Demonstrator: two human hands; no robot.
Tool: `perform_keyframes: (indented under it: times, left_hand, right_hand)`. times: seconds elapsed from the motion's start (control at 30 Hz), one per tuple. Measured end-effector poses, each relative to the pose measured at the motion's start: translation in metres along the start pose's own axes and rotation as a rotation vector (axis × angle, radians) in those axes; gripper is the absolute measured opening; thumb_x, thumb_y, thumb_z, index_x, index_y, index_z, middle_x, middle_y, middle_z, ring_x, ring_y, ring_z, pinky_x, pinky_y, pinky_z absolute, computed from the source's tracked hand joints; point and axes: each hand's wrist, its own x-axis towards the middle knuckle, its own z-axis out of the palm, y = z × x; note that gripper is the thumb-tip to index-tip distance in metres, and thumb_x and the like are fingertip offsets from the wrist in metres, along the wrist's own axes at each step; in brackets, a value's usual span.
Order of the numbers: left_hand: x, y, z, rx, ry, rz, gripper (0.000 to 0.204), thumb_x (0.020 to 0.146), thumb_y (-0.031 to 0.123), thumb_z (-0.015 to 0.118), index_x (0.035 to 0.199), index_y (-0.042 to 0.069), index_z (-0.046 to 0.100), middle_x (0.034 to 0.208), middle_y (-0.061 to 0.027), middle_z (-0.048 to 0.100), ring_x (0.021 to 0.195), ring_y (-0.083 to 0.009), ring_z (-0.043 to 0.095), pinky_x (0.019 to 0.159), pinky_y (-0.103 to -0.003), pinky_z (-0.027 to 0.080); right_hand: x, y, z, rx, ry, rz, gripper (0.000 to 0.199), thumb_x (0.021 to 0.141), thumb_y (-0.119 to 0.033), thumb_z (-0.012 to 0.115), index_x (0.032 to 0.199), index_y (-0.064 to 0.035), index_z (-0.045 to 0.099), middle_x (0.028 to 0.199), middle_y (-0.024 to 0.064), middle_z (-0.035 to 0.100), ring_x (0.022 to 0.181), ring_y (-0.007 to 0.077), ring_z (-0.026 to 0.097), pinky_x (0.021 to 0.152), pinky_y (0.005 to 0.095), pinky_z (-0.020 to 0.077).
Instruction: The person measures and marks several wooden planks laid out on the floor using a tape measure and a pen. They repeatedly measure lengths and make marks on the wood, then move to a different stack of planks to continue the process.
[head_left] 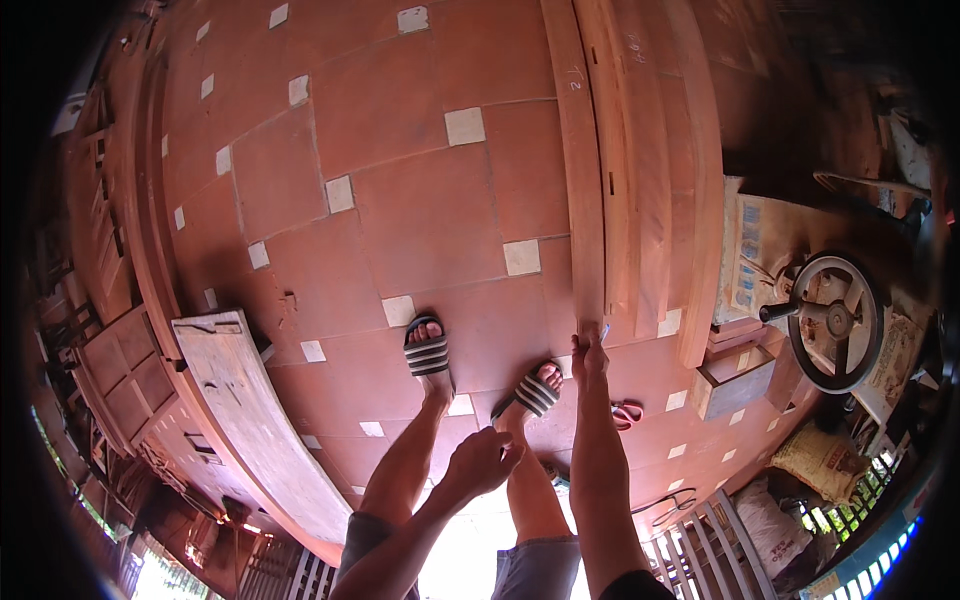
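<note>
My right hand (590, 357) is closed at the near end of a long reddish-brown wooden plank (586, 200), its arm stretched forward. A thin, pale blue-and-white stick (605, 332), perhaps a pen, pokes out beside its fingers. The plank bears a small white mark toward its far end. Over my right leg, my left hand (484, 462) hangs with its fingers curled in; whatever lies inside, if anything, is hidden. It is apart from the plank.
More long planks (652, 180) lie alongside to the right. A pale board (262, 410) leans low at left. At right are a machine with a handwheel (836, 321), an open wooden box (735, 384) and red flip-flops (627, 414). My sandalled feet stand on tiles.
</note>
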Motion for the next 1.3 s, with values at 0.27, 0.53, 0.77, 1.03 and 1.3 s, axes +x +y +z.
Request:
perform_keyframes:
  times: [0.27, 0.53, 0.77, 1.03, 1.3]
  left_hand:
    - [-0.020, -0.054, -0.029, -0.219, 0.439, -0.018, 0.026, 0.098, 0.025, 0.057, 0.110, 0.010, 0.075, 0.098, -0.0220, 0.072, 0.090, -0.0400, 0.070, 0.082, -0.050, 0.056]
    - [-0.045, -0.131, -0.096, -0.454, 0.175, -0.086, 0.092, 0.069, 0.085, 0.069, 0.105, 0.000, 0.076, 0.090, -0.0154, 0.075, 0.084, -0.0255, 0.072, 0.073, -0.039, 0.055]
    - [-0.169, -0.182, -0.113, -0.581, -0.077, 0.002, 0.077, 0.077, 0.079, 0.069, 0.092, 0.004, 0.076, 0.080, -0.0051, 0.070, 0.066, -0.0145, 0.062, 0.061, -0.031, 0.052]
    - [-0.336, -0.300, -0.093, -0.575, 0.010, -0.221, 0.064, 0.075, 0.063, 0.073, 0.094, 0.002, 0.078, 0.090, -0.0103, 0.076, 0.080, -0.0247, 0.074, 0.071, -0.038, 0.058]
    - [-0.469, -0.476, -0.099, -0.504, 0.314, -0.039, 0.057, 0.085, 0.062, 0.064, 0.112, 0.014, 0.078, 0.105, -0.0156, 0.076, 0.100, -0.0347, 0.073, 0.088, -0.044, 0.057]
  right_hand:
    - [-0.211, 0.012, 0.056, -0.423, -0.294, 0.096, 0.043, 0.096, -0.042, 0.072, 0.113, -0.0045, 0.059, 0.086, 0.0088, 0.070, 0.066, 0.0201, 0.068, 0.058, 0.0271, 0.0537]
    - [-0.397, 0.081, 0.117, -0.600, -0.606, 0.107, 0.039, 0.098, -0.044, 0.069, 0.108, -0.0058, 0.065, 0.081, 0.0027, 0.069, 0.066, 0.0123, 0.063, 0.060, 0.0243, 0.0499]
    - [-0.514, 0.130, 0.066, -0.715, -0.660, 0.069, 0.037, 0.096, -0.045, 0.071, 0.104, -0.0087, 0.068, 0.079, -0.0003, 0.067, 0.066, 0.0117, 0.062, 0.062, 0.0252, 0.0495]
    - [-0.655, 0.232, 0.001, -0.951, -0.762, 0.258, 0.041, 0.098, -0.044, 0.069, 0.122, -0.0109, 0.066, 0.091, -0.0023, 0.066, 0.071, 0.0075, 0.054, 0.066, 0.0295, 0.0462]
    - [-0.761, 0.386, -0.015, -1.108, -0.910, 0.297, 0.034, 0.098, -0.037, 0.072, 0.110, -0.0058, 0.067, 0.083, 0.0035, 0.071, 0.065, 0.0130, 0.062, 0.061, 0.0297, 0.0489]
